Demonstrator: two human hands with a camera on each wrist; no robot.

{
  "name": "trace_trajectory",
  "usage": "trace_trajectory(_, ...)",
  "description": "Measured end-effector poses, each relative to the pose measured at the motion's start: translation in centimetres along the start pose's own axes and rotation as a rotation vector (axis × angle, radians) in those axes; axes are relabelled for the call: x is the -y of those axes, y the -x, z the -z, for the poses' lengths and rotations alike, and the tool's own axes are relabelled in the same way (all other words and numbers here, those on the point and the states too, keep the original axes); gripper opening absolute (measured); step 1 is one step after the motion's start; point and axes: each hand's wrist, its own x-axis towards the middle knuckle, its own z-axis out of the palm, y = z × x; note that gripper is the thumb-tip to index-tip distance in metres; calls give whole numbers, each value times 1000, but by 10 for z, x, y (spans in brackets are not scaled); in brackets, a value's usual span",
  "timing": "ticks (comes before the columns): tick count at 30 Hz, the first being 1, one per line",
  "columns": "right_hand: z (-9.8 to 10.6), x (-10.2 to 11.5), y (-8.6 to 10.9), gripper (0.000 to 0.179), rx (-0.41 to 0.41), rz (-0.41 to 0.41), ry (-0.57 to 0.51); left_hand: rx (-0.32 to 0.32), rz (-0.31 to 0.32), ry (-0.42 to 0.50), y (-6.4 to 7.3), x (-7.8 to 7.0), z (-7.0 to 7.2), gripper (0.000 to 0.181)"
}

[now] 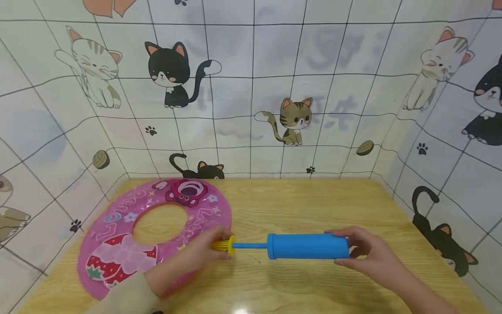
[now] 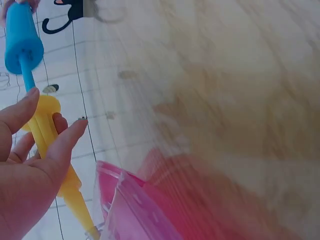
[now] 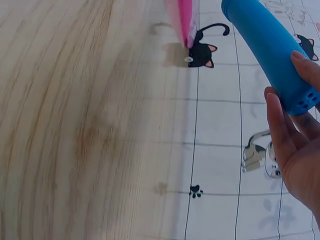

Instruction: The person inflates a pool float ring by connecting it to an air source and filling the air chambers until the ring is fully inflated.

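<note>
Pump (image 1: 307, 246), one: blue barrel, slim blue rod (image 1: 251, 246) showing between barrel and yellow end piece (image 1: 222, 246); held lengthwise, left to right, above the desk (image 1: 298, 205). Small holes in the barrel's right end.

Left hand (image 1: 204, 249): thumb and fingers pinching the yellow end piece, beside the ring. Its narrow tip reaches the ring's edge in the left wrist view; whether inserted, cannot tell.

Right hand (image 1: 366, 253): thumb and fingers curled round the barrel's right end.

Swim ring (image 1: 111, 222), one: pink, printed with strawberries, flowers and a bear; on the desk's left side.

Wall covering (image 1: 239, 87): white, black-lined grid, cartoon cats, paw prints.
</note>
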Motion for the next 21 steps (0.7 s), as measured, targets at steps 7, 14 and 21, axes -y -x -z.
trace_trajectory(7,-21,6,-12,52,26,-73,-51,-2,20,15,-7,-10,-11,38)
trace_trajectory(14,-39,9,-20,52,61,-106,-124,23,31,49,-12,-17,-20,41)
trace_trajectory(21,-42,9,-21,52,78,-73,-106,25,33,42,-11,-21,-20,43)
